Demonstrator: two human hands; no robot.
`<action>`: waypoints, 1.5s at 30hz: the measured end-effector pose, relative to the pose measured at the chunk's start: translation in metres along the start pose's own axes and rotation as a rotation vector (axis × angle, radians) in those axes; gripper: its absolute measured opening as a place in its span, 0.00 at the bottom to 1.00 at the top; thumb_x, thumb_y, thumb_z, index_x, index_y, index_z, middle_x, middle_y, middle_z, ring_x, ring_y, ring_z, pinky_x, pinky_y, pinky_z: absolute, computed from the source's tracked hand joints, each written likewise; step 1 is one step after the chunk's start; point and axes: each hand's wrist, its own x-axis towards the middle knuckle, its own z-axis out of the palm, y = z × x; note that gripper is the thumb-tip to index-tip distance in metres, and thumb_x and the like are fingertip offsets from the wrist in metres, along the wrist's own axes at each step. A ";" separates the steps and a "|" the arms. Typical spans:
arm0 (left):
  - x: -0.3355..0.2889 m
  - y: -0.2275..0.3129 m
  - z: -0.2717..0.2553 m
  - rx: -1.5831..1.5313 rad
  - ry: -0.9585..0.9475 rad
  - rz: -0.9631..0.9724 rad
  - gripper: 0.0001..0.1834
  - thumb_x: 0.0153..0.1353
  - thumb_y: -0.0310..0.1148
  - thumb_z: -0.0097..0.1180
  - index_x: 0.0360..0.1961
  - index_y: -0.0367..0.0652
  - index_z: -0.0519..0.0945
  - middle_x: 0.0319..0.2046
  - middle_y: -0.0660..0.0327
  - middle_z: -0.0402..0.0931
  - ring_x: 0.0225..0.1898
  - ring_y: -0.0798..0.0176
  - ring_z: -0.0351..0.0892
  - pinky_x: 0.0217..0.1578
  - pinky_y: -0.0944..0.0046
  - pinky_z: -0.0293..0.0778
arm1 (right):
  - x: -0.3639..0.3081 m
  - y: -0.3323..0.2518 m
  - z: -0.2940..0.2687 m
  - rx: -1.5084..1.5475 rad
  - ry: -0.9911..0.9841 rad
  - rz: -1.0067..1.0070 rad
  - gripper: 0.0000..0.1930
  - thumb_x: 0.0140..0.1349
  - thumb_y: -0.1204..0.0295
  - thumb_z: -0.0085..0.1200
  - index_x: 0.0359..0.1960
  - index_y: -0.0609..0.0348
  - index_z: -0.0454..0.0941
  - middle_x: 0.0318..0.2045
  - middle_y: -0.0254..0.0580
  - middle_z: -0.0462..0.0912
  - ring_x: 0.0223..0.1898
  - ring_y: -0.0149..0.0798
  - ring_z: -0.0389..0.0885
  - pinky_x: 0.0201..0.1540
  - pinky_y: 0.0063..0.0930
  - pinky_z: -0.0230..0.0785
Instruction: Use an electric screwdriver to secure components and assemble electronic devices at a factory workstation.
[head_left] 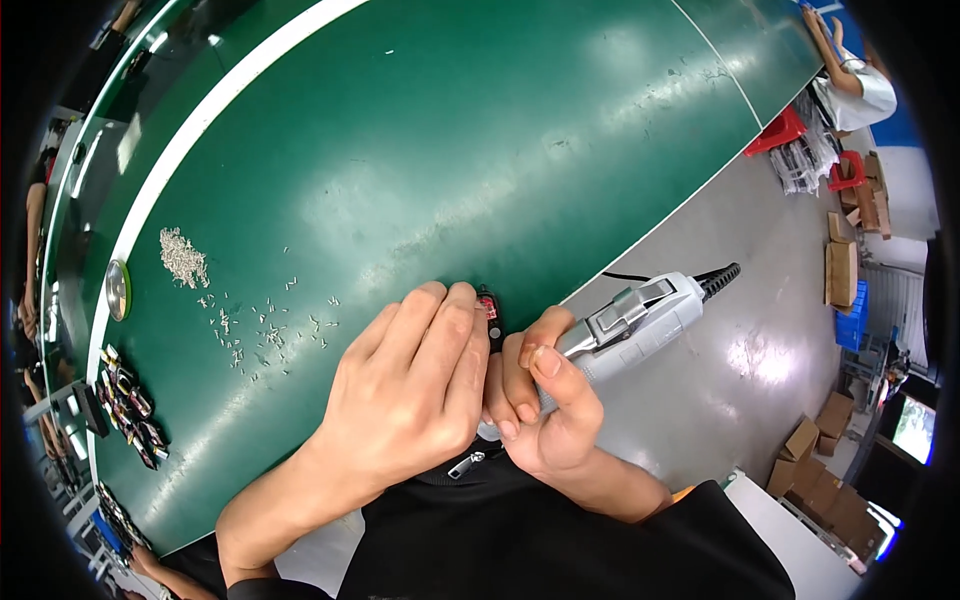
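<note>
My left hand [405,385] is closed at the near edge of the green table, its fingers bent over a small black-and-red part [488,304]. Only the far end of that part shows past my fingertips; the rest is hidden. Beside it, my right hand [560,410] grips a grey electric screwdriver [640,322] with a metal lever on its side. The tool lies tilted, its cord end up and to the right, while its tip is hidden near my left hand. Loose small screws [270,335] are scattered on the table left of my hands.
A denser pile of screws [183,257] lies farther left, near a round green-rimmed dish [118,290]. Several dark parts [130,408] are heaped at the left edge. The screwdriver's black cord [722,280] trails right. Cardboard boxes [820,470] stand on the floor; another person [855,85] is far right.
</note>
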 end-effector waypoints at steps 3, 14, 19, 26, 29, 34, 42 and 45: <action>0.000 0.000 0.002 0.015 0.010 0.031 0.15 0.37 0.22 0.56 0.29 0.22 0.77 0.34 0.45 0.75 0.35 0.53 0.75 0.28 0.64 0.74 | 0.001 -0.002 -0.002 -0.014 -0.049 0.009 0.03 0.64 0.74 0.43 0.32 0.57 0.64 0.13 0.34 0.63 0.12 0.31 0.62 0.18 0.26 0.59; -0.009 0.005 -0.009 0.047 -0.195 -0.026 0.15 0.42 0.23 0.57 0.33 0.22 0.80 0.41 0.40 0.76 0.40 0.50 0.76 0.34 0.61 0.74 | 0.054 -0.092 0.018 -0.345 -0.525 -0.240 0.16 0.68 0.52 0.44 0.36 0.52 0.65 0.14 0.27 0.63 0.14 0.25 0.64 0.25 0.23 0.62; -0.018 0.003 0.002 0.128 -0.076 0.026 0.22 0.36 0.23 0.58 0.37 0.21 0.78 0.45 0.40 0.75 0.41 0.48 0.78 0.32 0.59 0.74 | 0.074 -0.083 0.027 -0.377 -0.534 -0.223 0.19 0.66 0.48 0.43 0.37 0.52 0.67 0.13 0.26 0.64 0.14 0.25 0.63 0.24 0.22 0.61; -0.020 0.003 0.004 0.122 -0.073 0.009 0.21 0.35 0.23 0.58 0.35 0.22 0.79 0.42 0.40 0.76 0.40 0.48 0.78 0.33 0.60 0.76 | 0.085 -0.076 0.017 -0.415 -0.543 -0.203 0.19 0.68 0.49 0.39 0.36 0.52 0.66 0.13 0.26 0.62 0.13 0.24 0.63 0.24 0.21 0.59; -0.020 0.004 0.006 0.113 -0.051 0.014 0.21 0.35 0.23 0.58 0.35 0.22 0.79 0.41 0.41 0.77 0.40 0.48 0.78 0.34 0.59 0.77 | 0.083 -0.077 0.016 -0.424 -0.558 -0.185 0.19 0.69 0.50 0.38 0.36 0.53 0.66 0.13 0.26 0.62 0.13 0.24 0.63 0.24 0.21 0.60; -0.020 0.001 0.004 0.040 -0.031 0.016 0.19 0.38 0.24 0.59 0.34 0.22 0.78 0.40 0.41 0.76 0.39 0.48 0.78 0.33 0.59 0.76 | 0.085 -0.074 0.022 -0.446 -0.666 -0.150 0.18 0.69 0.50 0.39 0.35 0.53 0.64 0.13 0.25 0.63 0.13 0.24 0.63 0.23 0.20 0.61; -0.023 -0.008 0.000 0.005 -0.002 -0.009 0.17 0.40 0.24 0.57 0.33 0.23 0.77 0.43 0.40 0.74 0.43 0.48 0.75 0.35 0.58 0.76 | 0.087 -0.053 0.048 -0.599 -0.635 -0.220 0.15 0.65 0.59 0.53 0.31 0.55 0.63 0.13 0.25 0.63 0.11 0.23 0.61 0.19 0.19 0.57; -0.023 0.001 -0.007 0.087 0.008 0.015 0.15 0.44 0.27 0.55 0.32 0.25 0.78 0.41 0.42 0.76 0.44 0.49 0.75 0.42 0.58 0.73 | 0.078 -0.058 0.054 -0.576 -0.655 -0.236 0.15 0.62 0.62 0.56 0.28 0.53 0.62 0.11 0.25 0.62 0.10 0.22 0.58 0.15 0.18 0.54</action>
